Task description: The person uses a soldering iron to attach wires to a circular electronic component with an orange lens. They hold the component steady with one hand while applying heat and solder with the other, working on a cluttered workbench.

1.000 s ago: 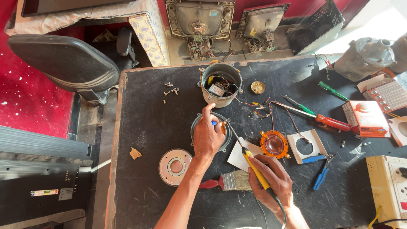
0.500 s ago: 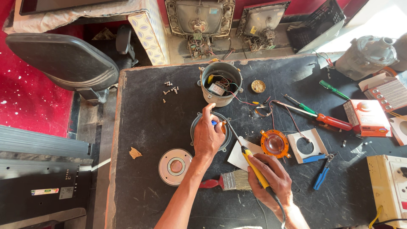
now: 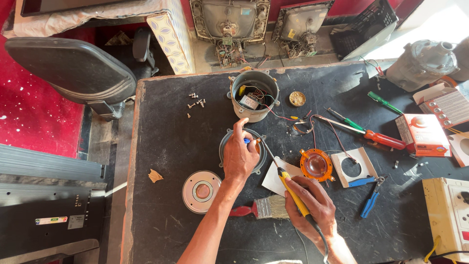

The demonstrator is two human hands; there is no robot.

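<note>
My left hand (image 3: 240,155) rests on a round grey metal part (image 3: 225,142) on the black table (image 3: 166,146), its fingers pinching something small at the part's top. My right hand (image 3: 312,204) grips a yellow-handled soldering iron (image 3: 288,188), whose thin metal tip reaches up-left to the spot under my left fingers. An orange translucent round part (image 3: 316,165) lies just right of the iron. A grey metal can (image 3: 254,95) with wires and a small board inside stands above the round part.
A silver disc (image 3: 201,191) and a red-handled paintbrush (image 3: 259,209) lie near my arms. Screwdrivers (image 3: 371,136), blue pliers (image 3: 369,203), a white card frame (image 3: 352,167), loose screws (image 3: 195,103), boxes (image 3: 422,134) and a white power strip (image 3: 449,215) crowd the right. A black chair (image 3: 68,73) stands left.
</note>
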